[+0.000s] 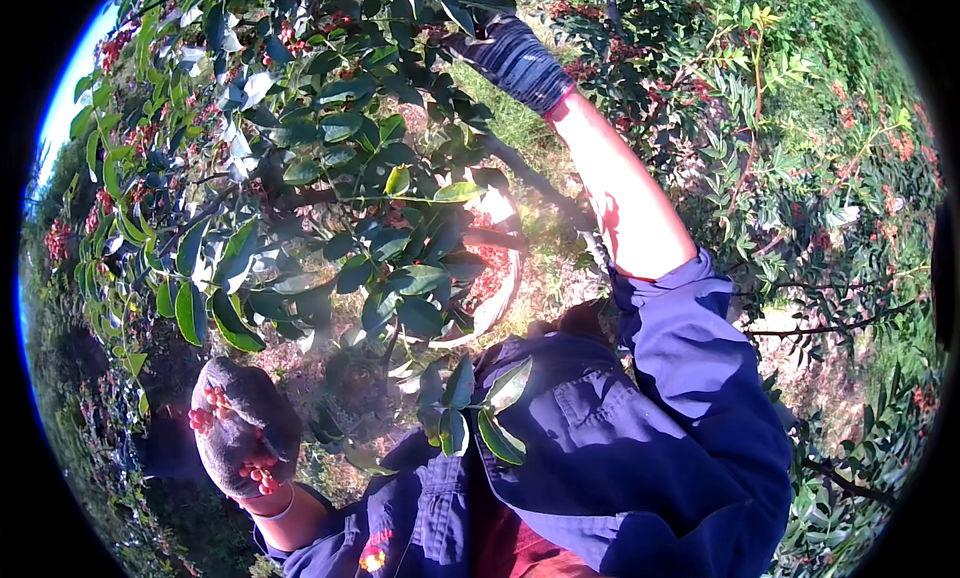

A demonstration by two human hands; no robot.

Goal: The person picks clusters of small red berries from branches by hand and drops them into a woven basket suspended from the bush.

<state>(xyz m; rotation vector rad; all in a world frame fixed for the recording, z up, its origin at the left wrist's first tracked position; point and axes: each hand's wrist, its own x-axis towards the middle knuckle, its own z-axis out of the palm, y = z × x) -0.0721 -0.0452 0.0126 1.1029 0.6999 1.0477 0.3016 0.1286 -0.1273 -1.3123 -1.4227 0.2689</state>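
My left hand (251, 424), in a dark knitted glove, is curled around clusters of small red berries (259, 473) that look like Sichuan pepper. Some berries show between its fingers and near the wrist. At the top, my right hand (516, 59), in a striped grey-blue glove, reaches in among the leaves of a shrub branch (352, 120). Leaves and shade hide its fingertips, so its grip is not visible. Below the branch stands a pale round basket (514, 289) holding picked red berries (491, 274), partly covered by foliage.
Leafy twigs (454, 413) hang close before my dark blue jacket (675, 458). A grey branch (536, 177) slopes under my right forearm. More shrubs with red berry clusters (58, 239) stand on both sides. A thin thorny stem (825, 329) crosses at right.
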